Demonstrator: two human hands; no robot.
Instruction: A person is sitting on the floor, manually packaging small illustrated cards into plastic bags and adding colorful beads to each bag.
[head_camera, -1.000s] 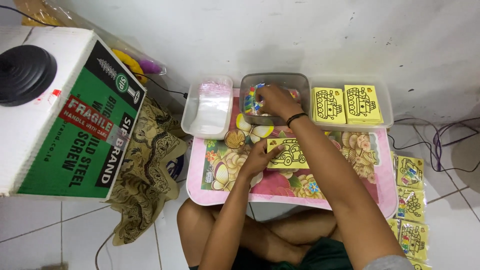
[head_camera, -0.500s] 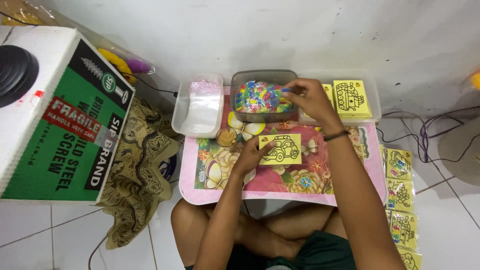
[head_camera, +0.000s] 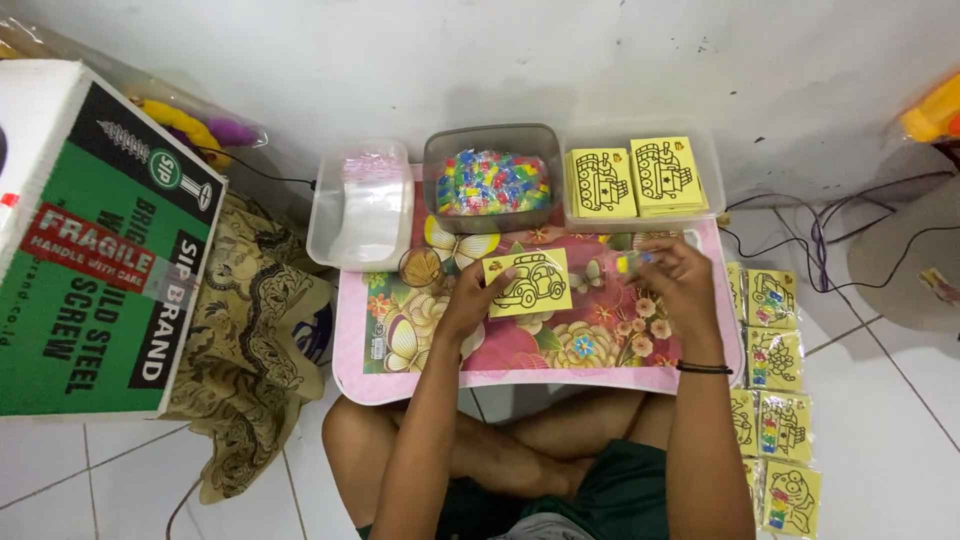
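A yellow card with a black car outline (head_camera: 528, 283) lies on a small pink floral table (head_camera: 520, 360). My left hand (head_camera: 468, 302) grips the card's left edge. To the right of the card, my right hand (head_camera: 678, 285) is closed on small coloured pieces (head_camera: 632, 262) just above the table. Behind the card stands a clear tub of mixed coloured pieces (head_camera: 492, 182). A clear tub at the right (head_camera: 700, 150) holds two stacks of yellow outline cards (head_camera: 634, 180).
A clear tub with plastic bags (head_camera: 362, 205) sits at the left. A small round cup (head_camera: 421, 268) is near my left hand. Bagged yellow cards (head_camera: 775, 390) lie on the floor at right. A large green and white carton (head_camera: 95, 250), patterned cloth (head_camera: 250, 330) and cables (head_camera: 820, 240) surround the table.
My right hand has come out of the tub of coloured pieces and moved down to the right of the car card, now holding pieces. The left hand stays on the card.
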